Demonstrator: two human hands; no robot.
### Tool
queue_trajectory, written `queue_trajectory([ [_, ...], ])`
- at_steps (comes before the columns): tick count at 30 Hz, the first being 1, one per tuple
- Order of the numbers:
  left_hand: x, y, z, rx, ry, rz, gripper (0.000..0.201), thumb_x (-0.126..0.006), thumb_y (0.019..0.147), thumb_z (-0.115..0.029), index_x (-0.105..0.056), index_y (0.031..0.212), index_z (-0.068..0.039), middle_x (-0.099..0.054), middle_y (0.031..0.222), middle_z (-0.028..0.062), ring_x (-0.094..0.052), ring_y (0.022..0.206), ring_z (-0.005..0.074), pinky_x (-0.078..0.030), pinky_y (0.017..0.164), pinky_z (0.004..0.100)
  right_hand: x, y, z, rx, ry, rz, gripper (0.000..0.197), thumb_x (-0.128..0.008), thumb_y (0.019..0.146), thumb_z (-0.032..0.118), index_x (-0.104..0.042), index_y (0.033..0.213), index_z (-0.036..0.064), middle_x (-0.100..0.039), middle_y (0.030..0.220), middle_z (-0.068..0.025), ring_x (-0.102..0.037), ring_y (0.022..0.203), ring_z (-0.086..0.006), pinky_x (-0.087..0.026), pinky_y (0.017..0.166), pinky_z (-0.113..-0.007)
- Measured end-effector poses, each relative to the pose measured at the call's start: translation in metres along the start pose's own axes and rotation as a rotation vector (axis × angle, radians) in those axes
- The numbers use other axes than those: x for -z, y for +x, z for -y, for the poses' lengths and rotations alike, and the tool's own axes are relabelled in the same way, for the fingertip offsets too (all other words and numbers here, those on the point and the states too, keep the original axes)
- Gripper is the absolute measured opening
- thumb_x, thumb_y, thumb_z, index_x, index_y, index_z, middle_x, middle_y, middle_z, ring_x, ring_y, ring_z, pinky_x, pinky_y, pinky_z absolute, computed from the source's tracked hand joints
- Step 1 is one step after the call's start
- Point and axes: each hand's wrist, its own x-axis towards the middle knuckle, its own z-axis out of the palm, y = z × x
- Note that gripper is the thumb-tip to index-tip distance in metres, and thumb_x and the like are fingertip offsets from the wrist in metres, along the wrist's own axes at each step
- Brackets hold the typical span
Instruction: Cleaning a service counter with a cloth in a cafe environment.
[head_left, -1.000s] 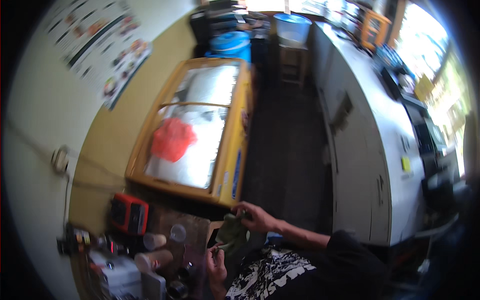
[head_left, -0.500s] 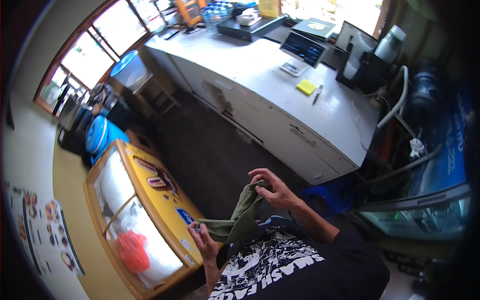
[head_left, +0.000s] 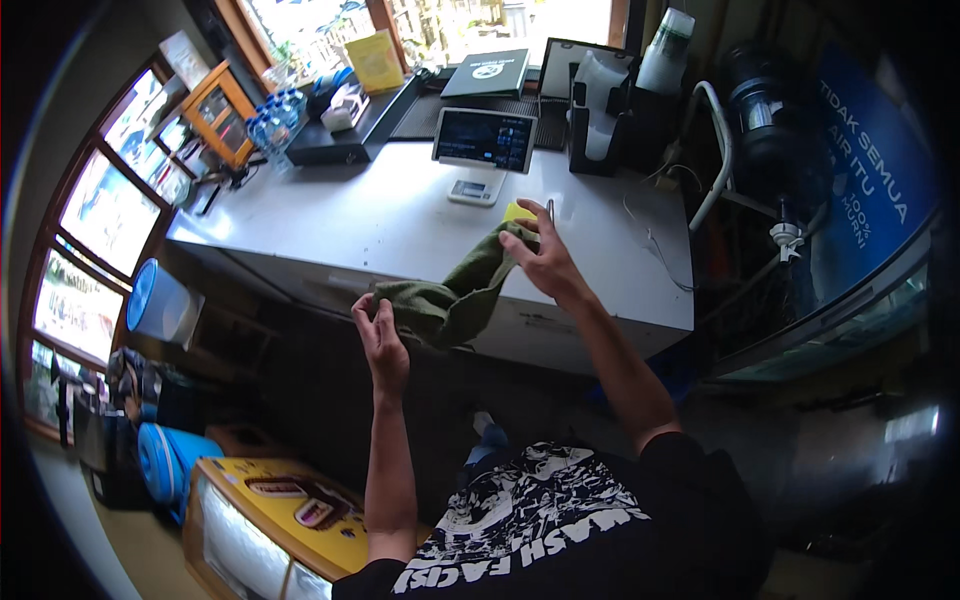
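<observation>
A dark green cloth (head_left: 440, 302) sags between my two hands, in front of the near edge of the white counter (head_left: 385, 240). My left hand (head_left: 382, 340) pinches its left end between thumb and fingers. Its right end, held higher, is gripped by my right hand (head_left: 543, 255). Just behind the right hand, a yellow pad (head_left: 517, 212) lies on the counter, partly covered by that hand. A pen (head_left: 549, 210) beside it shows only in part. Farther back stands a tablet on a white stand (head_left: 484, 142).
A black cup holder (head_left: 593, 135) stands at the counter's right. Water bottles (head_left: 270, 128) and a black tray (head_left: 350, 135) sit at the back left. Low on the left are a yellow display freezer (head_left: 300, 505) and a blue cooler (head_left: 170, 458). A large water jug (head_left: 765, 105) stands right.
My view has turned toward the counter, and I am closer to it. Both hands have moved forward and up with the cloth, to the counter's near edge.
</observation>
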Motion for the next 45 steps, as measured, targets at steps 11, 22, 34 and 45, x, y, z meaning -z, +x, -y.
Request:
queue_trajectory([
  [11, -0.020, 0.108, 0.131, 0.021, 0.737, 0.457, 0.052, -0.053, 0.099, -0.029, -0.043, 0.147, -0.012, -0.037, 0.154, 0.0164, -0.016, 0.149, 0.0400, -0.007, 0.112, 0.0720, -0.141, 0.052, -0.134, 0.232, -0.717, 0.057, 0.049, -0.060, 0.094, 0.026, -0.049, 0.138, 0.0086, -0.038, 0.147, -0.0270, -0.033, 0.140, -0.0455, -0.028, 0.116, -0.052],
  [22, -0.009, 0.160, 0.118, -0.110, 0.926, 0.552, 0.020, -0.069, 0.090, -0.034, -0.070, 0.100, -0.016, -0.062, 0.107, 0.0059, -0.047, 0.118, 0.0311, -0.023, 0.108, 0.0644, -0.121, 0.088, -0.128, 0.222, -0.708, 0.094, 0.022, -0.063, 0.086, 0.016, -0.068, 0.108, 0.0140, -0.064, 0.102, -0.0066, -0.056, 0.107, -0.0260, -0.042, 0.092, -0.042],
  [34, 0.005, 0.223, 0.001, 0.192, 0.084, 0.495, 0.018, -0.065, 0.098, -0.020, -0.058, 0.099, -0.004, -0.057, 0.080, -0.0024, -0.050, 0.075, 0.0033, -0.041, 0.068, 0.0193, -0.064, 0.104, 0.010, 0.134, -0.089, 0.259, 0.029, -0.068, 0.087, -0.002, -0.066, 0.115, 0.0060, -0.068, 0.100, -0.0116, -0.068, 0.085, -0.0208, -0.056, 0.073, -0.031],
  [45, 0.046, 0.293, 0.082, 0.051, 0.557, 1.006, 0.052, -0.086, 0.071, -0.031, -0.058, 0.109, -0.008, -0.051, 0.109, 0.0143, -0.060, 0.100, 0.0333, -0.051, 0.089, 0.0401, -0.149, 0.130, -0.044, -0.021, -0.330, 0.205, 0.056, -0.078, 0.081, 0.025, -0.057, 0.132, 0.0152, -0.053, 0.119, -0.0151, -0.054, 0.115, -0.0305, -0.044, 0.099, -0.043],
])
